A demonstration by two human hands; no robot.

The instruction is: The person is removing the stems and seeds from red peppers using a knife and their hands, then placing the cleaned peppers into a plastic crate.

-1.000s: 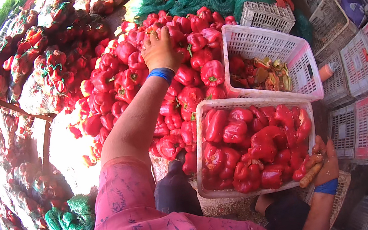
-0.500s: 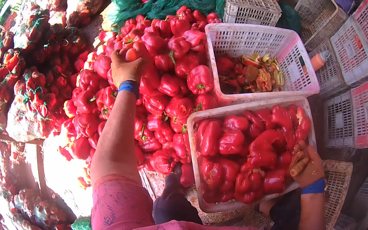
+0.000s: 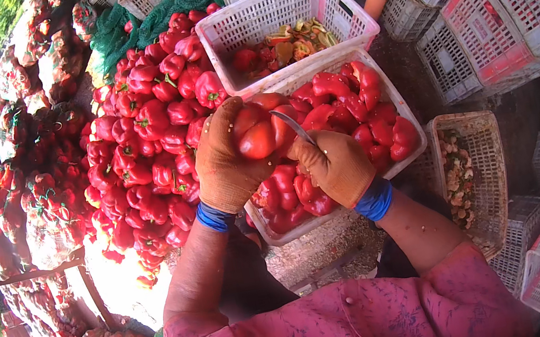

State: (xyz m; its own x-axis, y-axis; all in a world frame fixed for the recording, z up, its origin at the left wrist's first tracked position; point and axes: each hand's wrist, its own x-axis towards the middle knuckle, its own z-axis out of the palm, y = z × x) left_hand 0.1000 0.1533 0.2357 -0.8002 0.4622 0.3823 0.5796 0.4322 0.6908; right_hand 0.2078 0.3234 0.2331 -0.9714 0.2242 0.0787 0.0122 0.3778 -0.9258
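Observation:
My left hand, in an orange-brown glove, is closed around a red bell pepper above a white crate. My right hand, gloved alike, grips a small knife; its curved blade lies against the pepper's right side. The handle is hidden in my fingers. Below both hands, the crate is full of red peppers, several of them visibly cut open. A large pile of whole red bell peppers lies to the left.
Behind the full crate stands a white basket holding pepper trimmings. An orange bottle is beside it. Another crate with pale scraps sits at right, near stacked crates. Filled net sacks line the left; green netting lies behind.
My left hand has come back from the pile with a pepper. My right hand has risen from the crate's right edge, and the knife blade now shows at the pepper.

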